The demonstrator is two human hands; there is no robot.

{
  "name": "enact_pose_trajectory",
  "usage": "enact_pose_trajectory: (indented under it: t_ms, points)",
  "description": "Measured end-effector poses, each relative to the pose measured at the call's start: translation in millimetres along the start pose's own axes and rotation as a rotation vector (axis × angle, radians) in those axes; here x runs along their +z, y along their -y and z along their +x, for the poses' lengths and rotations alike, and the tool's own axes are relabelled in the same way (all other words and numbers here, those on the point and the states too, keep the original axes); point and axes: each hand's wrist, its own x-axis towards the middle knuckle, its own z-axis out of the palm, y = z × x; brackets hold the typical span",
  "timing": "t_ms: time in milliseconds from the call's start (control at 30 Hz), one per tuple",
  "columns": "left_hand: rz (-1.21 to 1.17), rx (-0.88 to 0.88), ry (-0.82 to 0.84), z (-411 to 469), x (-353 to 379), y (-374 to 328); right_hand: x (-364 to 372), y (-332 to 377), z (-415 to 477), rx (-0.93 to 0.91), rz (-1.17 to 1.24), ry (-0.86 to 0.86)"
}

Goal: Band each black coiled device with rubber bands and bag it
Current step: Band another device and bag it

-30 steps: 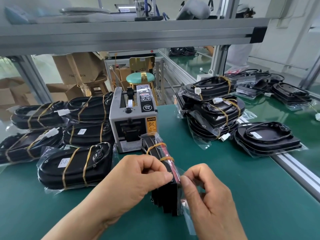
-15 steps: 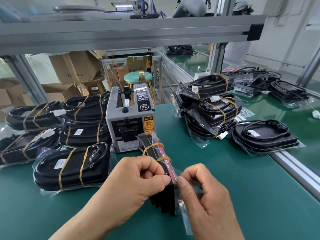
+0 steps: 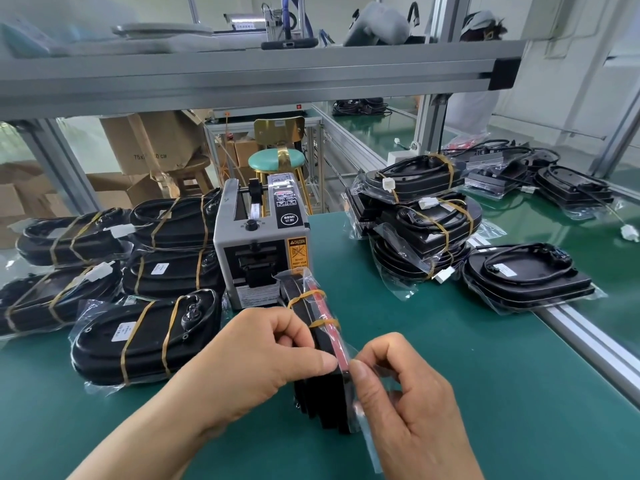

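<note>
Before the tape dispenser (image 3: 258, 251), our left hand (image 3: 263, 358) and right hand (image 3: 408, 403) pinch the bagged black device (image 3: 322, 400), upright, with two tan rubber bands (image 3: 306, 296).

Surface notes, packing station.
Green desk (image 3: 467, 368) mat: smooth, matt, faint sheen. Centre: black device (image 3: 322, 400), matt ribbed plastic, in a bag (image 3: 370, 441) of clear, glossy, crinkled film; rubber bands (image 3: 306, 296) tan, dull. Tape dispenser (image 3: 242, 237) casing: grey, satin, with glossy printed labels. Top: shelf rail (image 3: 242, 79), brushed aluminium. Upper left: boxes (image 3: 156, 143), rough brown cardboard; stool (image 3: 195, 166), bare wood.
</note>
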Motion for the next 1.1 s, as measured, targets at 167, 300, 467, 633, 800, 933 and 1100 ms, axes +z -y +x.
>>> enact_pose_trajectory:
  t_ms: [167, 300, 467, 633, 800, 933, 1100]
  points:
    - [-0.108, -0.014, -0.106, 3.8, 8.9, 4.8, -0.6, 2.0, 1.3, 0.038, 0.030, 0.006]
    - [-0.173, -0.004, -0.212, 2.9, 20.4, 8.4, -3.8, 2.7, 0.9, 0.058, 0.054, 0.010]
    - [-0.156, 0.054, -0.330, -3.7, 38.9, 14.4, -14.0, 4.6, 9.5, 0.164, 0.076, 0.103]
    - [-0.122, 0.101, -0.365, -2.0, 46.5, 17.5, -20.9, 17.5, 48.9, 0.134, -0.038, 0.110]
    - [-0.081, 0.082, -0.357, -1.0, 47.7, 16.9, -2.5, 19.9, 116.4, 0.125, -0.392, 0.227]
    - [-0.097, 0.081, -0.347, 0.2, 45.6, 16.5, 19.2, 10.8, 135.1, 0.098, -0.593, 0.329]
    - [-0.113, 0.073, -0.336, 0.5, 44.2, 18.3, 32.7, 5.3, 132.0, 0.049, -0.618, 0.272]
